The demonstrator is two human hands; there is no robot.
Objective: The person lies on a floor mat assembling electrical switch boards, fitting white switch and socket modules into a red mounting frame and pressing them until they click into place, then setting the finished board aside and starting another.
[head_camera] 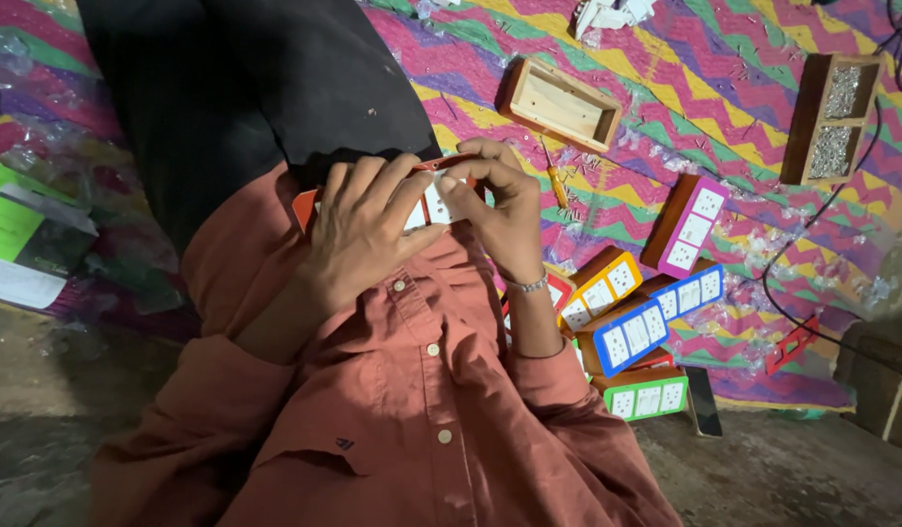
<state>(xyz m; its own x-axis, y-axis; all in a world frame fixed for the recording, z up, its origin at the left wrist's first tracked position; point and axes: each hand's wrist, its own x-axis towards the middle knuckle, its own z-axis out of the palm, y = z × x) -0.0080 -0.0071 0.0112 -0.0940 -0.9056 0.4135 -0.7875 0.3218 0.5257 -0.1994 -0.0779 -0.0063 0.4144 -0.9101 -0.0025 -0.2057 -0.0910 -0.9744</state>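
My left hand [363, 229] and my right hand [504, 220] both grip a small orange-framed socket board [433, 207] with white sockets, held against my lap just above my rust-coloured shirt. The left hand's fingers lie across the board's face and hide most of it. My right hand, with a metal bracelet on its wrist, pinches the board's right end with thumb and fingertips. Only an orange corner on the left and a few white socket plates show.
A pile of coloured socket boards [631, 327] lies to the right on a zigzag mat [665, 59]. Farther off are an open wooden box [558, 102], a small screwdriver [553, 178], a wooden tray of screws [829, 122], a black cable [812, 244] and green packaging [12, 229] at left.
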